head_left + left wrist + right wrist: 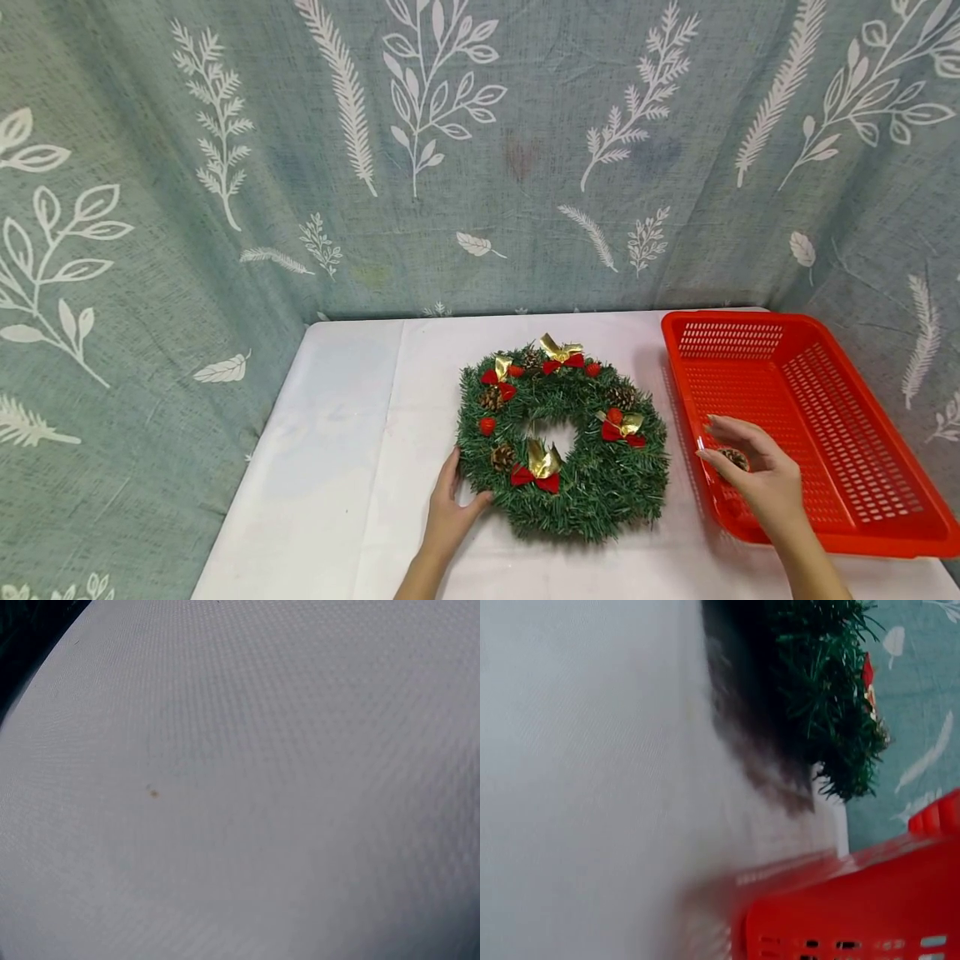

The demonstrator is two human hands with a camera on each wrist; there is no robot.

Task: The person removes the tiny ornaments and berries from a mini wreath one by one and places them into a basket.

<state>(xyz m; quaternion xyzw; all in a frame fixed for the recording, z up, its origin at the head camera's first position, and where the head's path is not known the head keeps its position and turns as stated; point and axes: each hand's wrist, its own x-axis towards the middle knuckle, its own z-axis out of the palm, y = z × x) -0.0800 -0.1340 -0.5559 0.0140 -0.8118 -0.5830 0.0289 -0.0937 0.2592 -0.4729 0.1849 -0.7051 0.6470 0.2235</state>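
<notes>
A green artificial Christmas wreath lies flat on the white-covered table, dressed with gold-and-red bows, pine cones and red berry-like balls. My left hand rests against its near left edge, thumb apart from fairly straight fingers. Above the left rim of the red plastic basket is my right hand, thumb and fingertips spread apart. Through that gap shows a small pine cone, seemingly in the basket. Neither wrist view shows a hand; the right wrist view has the wreath and the basket.
The basket stands at the table's right side, near the wreath. A red ball is partly visible at its near left corner. White cloth covers the table left of the wreath. A leaf-patterned grey-green curtain hangs behind and at both sides.
</notes>
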